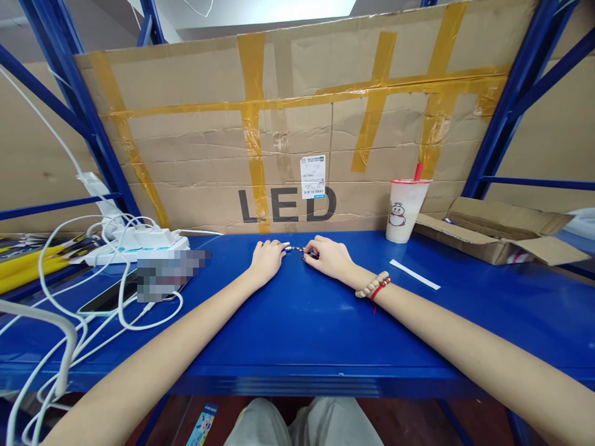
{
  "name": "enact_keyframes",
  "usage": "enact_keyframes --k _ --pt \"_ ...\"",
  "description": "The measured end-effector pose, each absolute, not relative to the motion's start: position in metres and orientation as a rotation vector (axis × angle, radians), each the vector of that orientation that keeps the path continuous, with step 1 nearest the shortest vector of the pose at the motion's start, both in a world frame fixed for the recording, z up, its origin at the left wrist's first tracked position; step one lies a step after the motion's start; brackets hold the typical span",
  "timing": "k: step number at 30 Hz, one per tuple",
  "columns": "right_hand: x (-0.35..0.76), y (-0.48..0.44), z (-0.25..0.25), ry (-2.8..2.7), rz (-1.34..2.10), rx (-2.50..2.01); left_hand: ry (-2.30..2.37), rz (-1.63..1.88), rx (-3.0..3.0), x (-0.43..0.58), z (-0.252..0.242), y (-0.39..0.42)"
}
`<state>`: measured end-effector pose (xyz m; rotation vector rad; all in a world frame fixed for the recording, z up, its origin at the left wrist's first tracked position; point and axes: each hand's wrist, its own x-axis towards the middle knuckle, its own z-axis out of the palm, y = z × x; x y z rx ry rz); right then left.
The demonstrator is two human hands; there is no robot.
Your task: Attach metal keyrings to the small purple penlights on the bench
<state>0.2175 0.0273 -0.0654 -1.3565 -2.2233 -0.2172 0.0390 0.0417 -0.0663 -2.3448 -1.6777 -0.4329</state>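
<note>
A short string of small, shiny, dark and silvery beads (296,248) lies on the blue shelf top, stretched between my two hands. My left hand (268,260) rests palm down with its fingertips closed on the left end of the string. At the other end, my right hand (329,257) pinches the beads between thumb and curled fingers. Part of the string is hidden under the right fingers. A beaded bracelet (372,285) and a red cord circle my right wrist.
A drink cup (403,217) with a red straw stands at back right, beside an open cardboard box (488,232). Nearer lies a white strip (414,274). White cables (123,291), a power strip (139,246) and a phone (109,297) crowd the left. Cardboard (204,167) walls the back.
</note>
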Motion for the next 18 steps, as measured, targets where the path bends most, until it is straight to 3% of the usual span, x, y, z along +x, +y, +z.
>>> enact_keyframes --k 5,18 --pt "0.218 0.03 -0.069 -2.233 -0.299 -1.29 -1.633 -0.392 -2.337 0.038 -0.067 0.042" --pt "0.222 0.042 -0.081 -2.458 -0.069 -1.22 -1.582 -0.318 -2.291 0.038 -0.068 0.042"
